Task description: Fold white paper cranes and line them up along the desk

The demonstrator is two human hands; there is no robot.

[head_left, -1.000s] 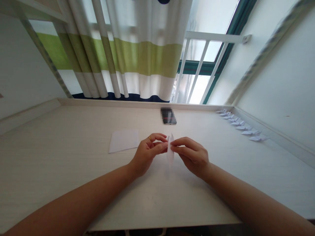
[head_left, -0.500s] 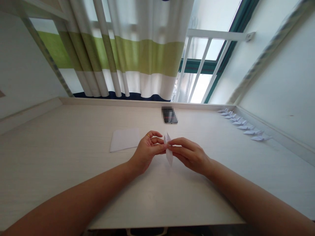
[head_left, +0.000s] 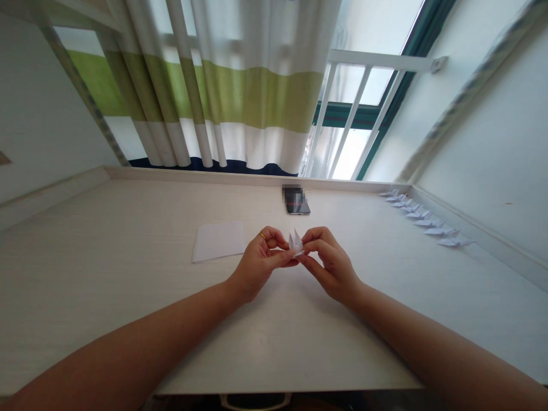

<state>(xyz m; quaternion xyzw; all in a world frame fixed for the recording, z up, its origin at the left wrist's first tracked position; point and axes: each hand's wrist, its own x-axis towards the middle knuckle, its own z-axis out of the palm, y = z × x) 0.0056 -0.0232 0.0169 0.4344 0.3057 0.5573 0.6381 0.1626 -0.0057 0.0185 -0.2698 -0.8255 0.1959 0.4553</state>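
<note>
A small folded white paper piece (head_left: 295, 242) with pointed tips standing upward is held between both hands above the desk. My left hand (head_left: 262, 260), with a ring on one finger, pinches its left and lower side between thumb and fingers. From the other side, my right hand (head_left: 331, 260) grips the paper's right edge with thumb and fingertips. The fingers hide part of the folds. Just behind my left hand lies a stack of white paper sheets (head_left: 218, 242), flat on the desk.
A dark phone (head_left: 297, 201), partly pixelated, lies near the desk's back edge. Several folded white paper figures (head_left: 428, 222) stand in a row along the right edge. The pale wooden desk (head_left: 107, 274) has a raised rim; a striped curtain (head_left: 257, 97) hangs behind.
The paper's long lower point, which hung downward before, is now folded up toward my fingers. My right hand has turned, its thumb now lower and its fingers more curled.
</note>
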